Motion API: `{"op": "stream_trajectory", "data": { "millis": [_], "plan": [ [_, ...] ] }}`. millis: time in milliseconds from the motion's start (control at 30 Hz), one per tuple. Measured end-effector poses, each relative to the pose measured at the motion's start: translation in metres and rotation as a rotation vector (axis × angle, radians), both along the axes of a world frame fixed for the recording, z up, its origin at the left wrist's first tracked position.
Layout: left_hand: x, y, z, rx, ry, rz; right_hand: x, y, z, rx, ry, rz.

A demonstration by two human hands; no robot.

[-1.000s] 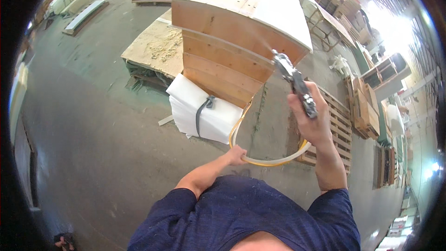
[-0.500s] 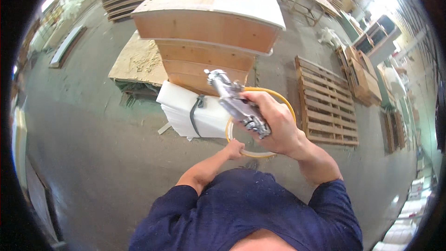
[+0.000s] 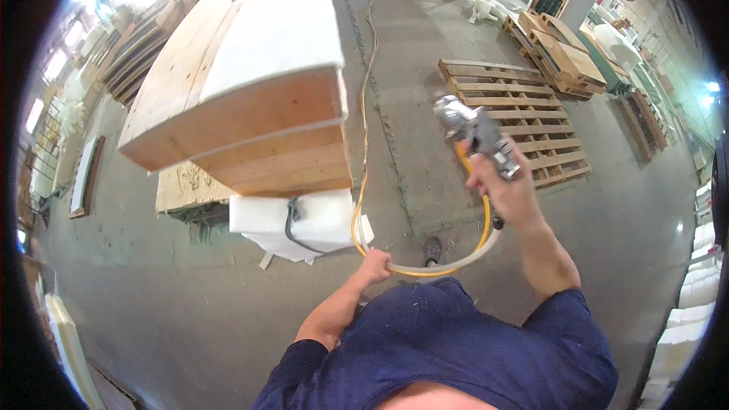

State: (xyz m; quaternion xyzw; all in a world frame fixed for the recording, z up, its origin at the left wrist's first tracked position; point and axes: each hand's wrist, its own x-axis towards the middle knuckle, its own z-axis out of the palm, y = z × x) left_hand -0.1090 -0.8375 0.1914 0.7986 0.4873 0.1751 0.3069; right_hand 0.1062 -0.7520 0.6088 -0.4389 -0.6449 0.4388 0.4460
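Raised at the right, my right hand (image 3: pixel 510 191) is closed round the handle of a silver metal spray gun (image 3: pixel 480 137), slightly blurred by motion. A yellow hose (image 3: pixel 487 216) and a whitish hose (image 3: pixel 486 252) run from the gun in a loop in front of my body. Low in the middle, my left hand (image 3: pixel 372 266) grips both hoses. Just beyond it stands a folded white foam block (image 3: pixel 334 220) with a dark strap (image 3: pixel 290 228) over it. Behind that rises a large wooden structure (image 3: pixel 266 110) with a white sheet (image 3: pixel 281 23) on its top.
A slatted wooden pallet (image 3: pixel 550 140) lies on the floor at the right, with stacked boards (image 3: pixel 562 57) beyond. The yellow hose trails away along the floor past the wooden structure. A low crumb-covered board (image 3: pixel 190 188) sits at the left. My shoe (image 3: pixel 432 249) shows below the loop.
My right hand has swung the spray gun to the right, away from the wooden structure. The hose loop has widened, and the whole view has turned right. My left hand keeps its grip on the hoses.
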Motion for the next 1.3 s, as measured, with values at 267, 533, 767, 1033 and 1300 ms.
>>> {"op": "stream_trajectory", "data": {
  "millis": [267,533,767,1033,1300],
  "plan": [
    [0.072,0.174,0.037,-0.061,-0.083,0.127,0.149,0.2,0.0,0.142,0.132,-0.185],
    [0.123,0.334,0.117,0.084,-0.201,0.379,0.149,0.43,0.077,0.314,0.092,-0.001],
    [0.113,0.428,0.134,-0.013,-0.29,0.768,0.056,0.575,0.172,0.442,0.264,0.127],
    [0.084,0.61,0.126,-0.031,-0.319,0.855,0.015,0.752,0.224,0.768,0.33,0.08],
    [-0.004,0.657,0.05,-0.239,-0.088,0.867,-0.014,0.911,0.041,0.327,0.074,0.252]
  ]
}}
